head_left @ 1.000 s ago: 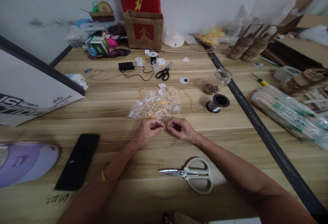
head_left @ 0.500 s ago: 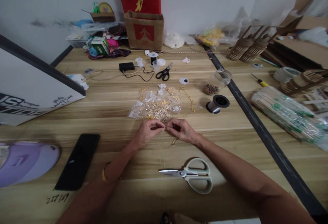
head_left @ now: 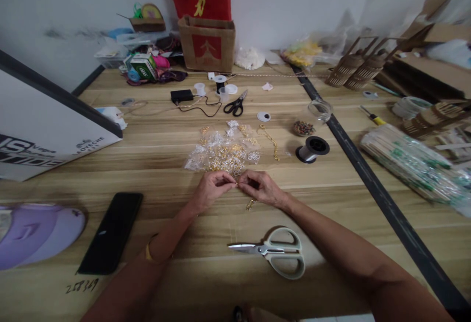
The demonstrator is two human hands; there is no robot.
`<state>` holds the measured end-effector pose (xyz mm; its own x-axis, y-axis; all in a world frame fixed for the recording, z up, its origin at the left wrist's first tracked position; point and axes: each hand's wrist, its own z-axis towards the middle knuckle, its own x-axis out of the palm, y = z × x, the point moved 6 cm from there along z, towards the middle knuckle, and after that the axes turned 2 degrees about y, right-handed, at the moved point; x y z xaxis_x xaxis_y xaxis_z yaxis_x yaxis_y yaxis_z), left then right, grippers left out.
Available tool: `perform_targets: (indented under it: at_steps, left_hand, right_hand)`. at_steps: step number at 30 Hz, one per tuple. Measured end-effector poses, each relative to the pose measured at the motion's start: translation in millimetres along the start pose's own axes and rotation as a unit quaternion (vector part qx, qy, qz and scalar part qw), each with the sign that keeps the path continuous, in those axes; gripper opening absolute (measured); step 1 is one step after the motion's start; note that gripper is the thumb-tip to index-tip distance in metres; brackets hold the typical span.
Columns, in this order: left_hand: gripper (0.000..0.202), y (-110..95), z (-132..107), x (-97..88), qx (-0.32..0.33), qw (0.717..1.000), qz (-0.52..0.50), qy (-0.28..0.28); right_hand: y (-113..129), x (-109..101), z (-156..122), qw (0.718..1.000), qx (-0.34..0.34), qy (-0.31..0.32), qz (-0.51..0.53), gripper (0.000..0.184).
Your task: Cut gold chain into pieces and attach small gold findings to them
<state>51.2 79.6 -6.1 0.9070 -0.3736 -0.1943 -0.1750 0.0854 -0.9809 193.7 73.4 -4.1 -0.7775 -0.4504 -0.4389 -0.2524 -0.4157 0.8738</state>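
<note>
My left hand [head_left: 212,189] and my right hand [head_left: 262,186] meet fingertip to fingertip over the table, just in front of a heap of gold and silver beads [head_left: 228,157] in clear bags. Both are closed in a pinch. A tiny gold-coloured piece shows between the fingertips, too small to name. Below my right hand lies a short gold beaded chain [head_left: 250,204]; whether it joins what I pinch cannot be made out. Nearer to me rest scissors with pale green handles [head_left: 270,250], blades pointing left. A longer gold chain [head_left: 272,141] lies behind my right hand.
A spool of clear line [head_left: 312,149] and a tipped jar of dark beads [head_left: 311,118] stand to the right. Black scissors [head_left: 236,104] lie farther back. On the left are a phone [head_left: 111,233], a purple visor [head_left: 42,233] and a white box [head_left: 47,120]. Wrapped sticks [head_left: 412,162] lie far right.
</note>
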Motion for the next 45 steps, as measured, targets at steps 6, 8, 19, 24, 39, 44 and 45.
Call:
perform_targets:
  at_steps: [6,8,19,24,39,44,45]
  left_hand:
    - [0.008,-1.7,0.1,-1.3,-0.001,1.0,0.014,0.01]
    - [0.009,-5.1,-0.2,-0.9,0.002,1.0,0.004,0.029]
    - [0.01,-13.5,-3.0,3.2,0.04,0.997,0.024,0.067]
    - [0.007,-15.8,-2.8,2.3,0.037,0.995,0.087,0.032]
    - [0.008,-15.6,-2.6,-4.0,0.047,0.993,0.108,0.004]
    - [0.009,-14.3,-1.8,-4.4,0.034,0.994,0.101,0.007]
    - [0.009,-14.5,-1.8,-4.7,0.032,0.995,0.098,0.005]
  right_hand:
    - [0.1,-1.0,0.3,1.0,0.015,0.007,0.011,0.02]
    - [1.5,-2.4,0.9,0.999,0.023,0.011,0.02,0.024]
    - [0.8,-5.7,1.7,0.994,0.051,0.014,0.1,0.031]
    - [-1.5,-1.0,0.8,0.987,0.073,0.025,0.138,0.029]
    - [4.5,-3.0,4.9,0.997,-0.002,0.014,0.077,0.021]
    - [6.0,-3.4,5.7,0.998,0.006,0.017,0.064,0.022]
    - [5.5,-3.1,5.6,0.998,0.011,0.019,0.065,0.022]
